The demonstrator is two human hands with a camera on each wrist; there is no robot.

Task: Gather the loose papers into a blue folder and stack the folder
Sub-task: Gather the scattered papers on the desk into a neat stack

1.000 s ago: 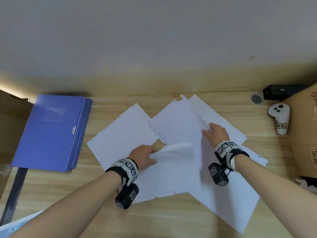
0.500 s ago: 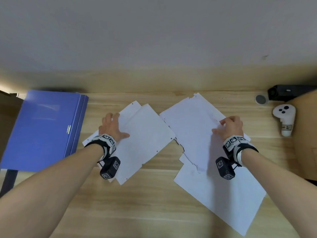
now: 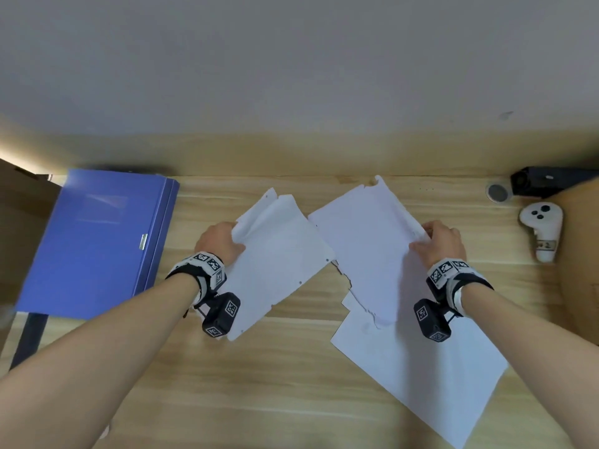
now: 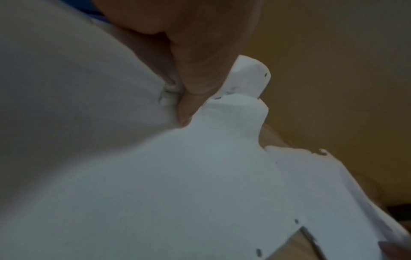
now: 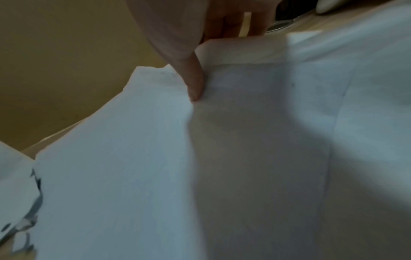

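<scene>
Your folder sits at left of frame on the desk, against the wall. Just right of it, centre-left, lies one paper pile, your left hand on its left edge. Centre-right lies a second paper pile, apart from the first, your right hand on its right edge. Below it, lower right, a single sheet is partly under that pile. Far right: a controller, a round disc above-left of it, a box-shaped device in the upper right corner.
</scene>
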